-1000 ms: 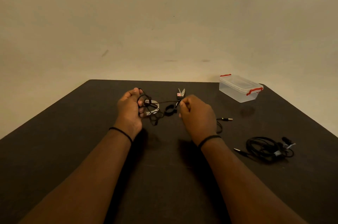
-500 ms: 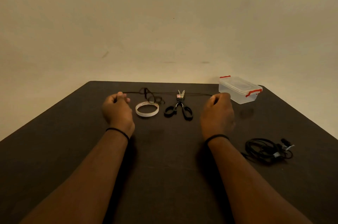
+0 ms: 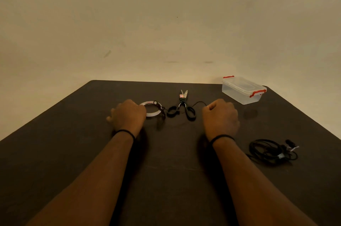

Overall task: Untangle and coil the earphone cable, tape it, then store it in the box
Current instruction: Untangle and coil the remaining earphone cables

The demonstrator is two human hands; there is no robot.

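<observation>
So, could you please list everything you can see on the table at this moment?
table: one, dark brown, fills the lower view against a beige wall.
storage box: one, clear plastic with red latches, lid on, far right corner.
scissors: one pair, black handles, far centre, blades pointing away.
tape roll: one, white ring, lying flat just right of the left hand.
earphone cable: one, black, running from the right hand past the scissors toward a tangle on the tape roll.
coiled earphone bundle: one, black, near right.
wristbands: two, black, one per wrist.
left hand: grip closed, contents hidden.
right hand: grip closed on the earphone cable.
</observation>
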